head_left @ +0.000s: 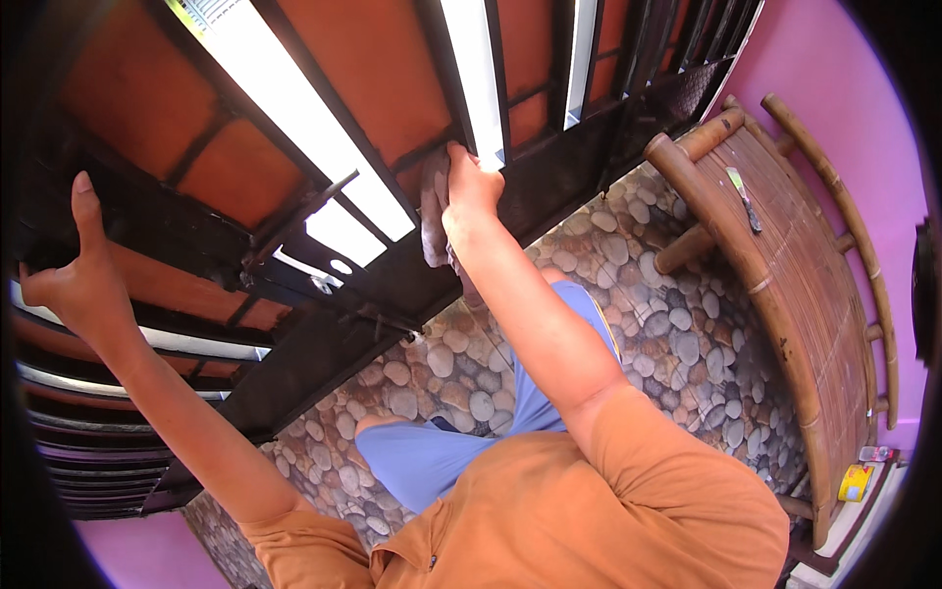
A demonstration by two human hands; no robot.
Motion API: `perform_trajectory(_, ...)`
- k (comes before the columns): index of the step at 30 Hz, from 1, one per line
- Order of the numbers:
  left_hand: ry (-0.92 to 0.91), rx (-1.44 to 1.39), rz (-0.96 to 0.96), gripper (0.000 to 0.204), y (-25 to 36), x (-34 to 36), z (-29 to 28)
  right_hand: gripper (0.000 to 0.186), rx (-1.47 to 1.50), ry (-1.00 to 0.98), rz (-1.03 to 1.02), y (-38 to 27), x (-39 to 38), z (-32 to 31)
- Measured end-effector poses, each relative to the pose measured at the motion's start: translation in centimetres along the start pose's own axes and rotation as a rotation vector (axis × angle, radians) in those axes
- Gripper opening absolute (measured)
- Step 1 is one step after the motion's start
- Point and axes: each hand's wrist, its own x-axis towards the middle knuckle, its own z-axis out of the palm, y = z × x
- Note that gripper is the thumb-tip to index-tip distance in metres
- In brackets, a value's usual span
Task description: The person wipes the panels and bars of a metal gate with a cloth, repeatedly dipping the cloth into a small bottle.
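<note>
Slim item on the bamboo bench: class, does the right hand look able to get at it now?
Probably not yet: the right hand holds a cloth at the gate, though nothing visible covers the slim item.

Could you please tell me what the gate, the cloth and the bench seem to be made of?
Gate: probably metal, painted black, judging by its slim, straight bars and slight sheen.
Cloth: matte, grey-brown fabric, by its loose folds.
Bench: likely bamboo, smooth and brown, given the round, jointed poles.
</note>
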Motion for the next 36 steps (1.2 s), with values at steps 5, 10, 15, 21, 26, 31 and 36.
perform_trajectory(5,0.043,-0.027,0.025,0.072,-0.5,0.0,0.5,0.027,-0.045,-0.018,-0.078,1.2,1.5,-1.4)
perform_trajectory(10,0.015,0.001,0.008,0.070,-0.5,-0.1,0.3,0.033,-0.075,-0.001,0.019,0.1,0.3,-0.3)
perform_trajectory(15,0.008,-0.088,-0.011,0.068,-0.6,-0.3,0.6,0.031,-0.107,0.075,0.064,1.1,1.2,-1.6)
perform_trajectory(21,0.030,0.038,0.076,0.066,-1.1,-0.4,0.4,0.027,-0.118,-0.010,-0.116,2.1,0.1,-0.5)
perform_trajectory(26,-0.015,-0.045,-0.063,0.071,-0.6,-0.8,0.4,0.027,-0.310,-0.123,-0.315,6.6,2.0,-2.1)
perform_trajectory(31,-0.026,-0.148,-0.017,0.069,0.0,-0.5,0.9,0.028,-0.415,-0.033,-0.538,6.1,2.4,-1.7)
perform_trajectory(36,0.030,-0.061,-0.059,0.071,-0.1,-0.9,0.4,0.027,-0.457,-0.139,-0.415,3.9,2.8,-2.6)
